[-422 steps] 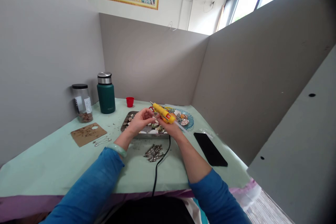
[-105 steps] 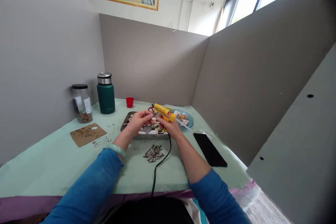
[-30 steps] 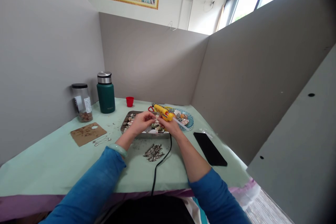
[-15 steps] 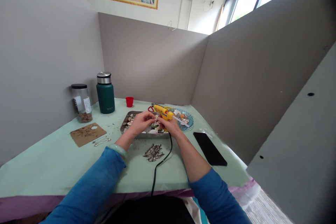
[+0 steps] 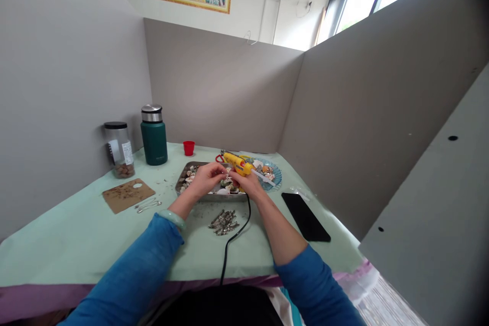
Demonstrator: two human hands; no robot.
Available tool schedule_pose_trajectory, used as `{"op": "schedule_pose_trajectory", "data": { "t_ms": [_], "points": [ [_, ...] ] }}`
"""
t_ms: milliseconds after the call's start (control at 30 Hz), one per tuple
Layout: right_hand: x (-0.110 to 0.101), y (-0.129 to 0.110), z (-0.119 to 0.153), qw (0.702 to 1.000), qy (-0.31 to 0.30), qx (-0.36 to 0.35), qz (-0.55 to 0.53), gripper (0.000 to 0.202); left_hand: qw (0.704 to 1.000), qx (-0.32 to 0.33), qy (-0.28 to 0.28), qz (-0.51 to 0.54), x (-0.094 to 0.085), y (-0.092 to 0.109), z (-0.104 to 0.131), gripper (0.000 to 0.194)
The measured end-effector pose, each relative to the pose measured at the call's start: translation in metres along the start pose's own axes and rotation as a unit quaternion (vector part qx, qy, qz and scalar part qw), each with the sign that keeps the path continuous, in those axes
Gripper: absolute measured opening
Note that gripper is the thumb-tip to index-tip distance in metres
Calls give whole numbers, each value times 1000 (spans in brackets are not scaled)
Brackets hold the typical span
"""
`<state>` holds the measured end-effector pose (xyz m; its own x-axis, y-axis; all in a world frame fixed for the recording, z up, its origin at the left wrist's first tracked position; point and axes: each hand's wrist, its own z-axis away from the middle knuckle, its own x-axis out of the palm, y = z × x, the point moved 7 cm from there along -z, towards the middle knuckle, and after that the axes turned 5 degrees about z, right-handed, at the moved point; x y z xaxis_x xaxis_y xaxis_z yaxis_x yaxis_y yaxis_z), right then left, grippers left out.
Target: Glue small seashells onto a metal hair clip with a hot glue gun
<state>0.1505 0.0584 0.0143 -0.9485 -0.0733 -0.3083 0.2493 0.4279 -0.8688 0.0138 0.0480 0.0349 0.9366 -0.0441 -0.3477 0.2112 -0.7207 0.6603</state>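
My right hand [image 5: 246,182] is closed around a yellow hot glue gun [image 5: 237,163], with a pale glue stick jutting from its rear and a black cord [image 5: 229,244] running down from the hand. My left hand [image 5: 209,178] is closed in a pinch close to the right fingers; whatever is between its fingertips is too small to make out. Both hands are above a metal tray [image 5: 178,186] of shells and small stones. Nearer to me, a pile of small metal clips or pins [image 5: 223,222] lies on the green tablecloth.
A blue plate [image 5: 280,177] of shells sits behind the right hand, with a black phone [image 5: 306,217] nearer. On the left are a green bottle [image 5: 154,140], a clear jar [image 5: 121,150], brown cardboard [image 5: 128,195] and large safety pins [image 5: 148,206]. A red cup [image 5: 188,148] stands behind. Grey partitions enclose the table.
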Motion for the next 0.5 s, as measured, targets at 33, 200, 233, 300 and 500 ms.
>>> {"op": "schedule_pose_trajectory", "data": {
  "t_ms": [33, 200, 233, 300, 500],
  "points": [
    [0, 0, 0, 1000, 1, 3, 0, 25, 1000, -6, -1, 6, 0, -1, 0, 10],
    [-2, -3, 2, 1000, 4, 2, -3, 28, 999, -30, -2, 44, 2, -4, 1, 17],
    [-2, -3, 2, 1000, 3, 2, -2, 28, 999, -28, -1, 41, 1, -4, 1, 17],
    [-2, -3, 1, 1000, 3, 2, 0, 29, 999, -18, -4, 29, 2, -3, 1, 16],
    [-2, -1, 0, 1000, 3, -11, -11, 30, 999, -27, 0, 28, 2, -7, 1, 17]
  ]
}}
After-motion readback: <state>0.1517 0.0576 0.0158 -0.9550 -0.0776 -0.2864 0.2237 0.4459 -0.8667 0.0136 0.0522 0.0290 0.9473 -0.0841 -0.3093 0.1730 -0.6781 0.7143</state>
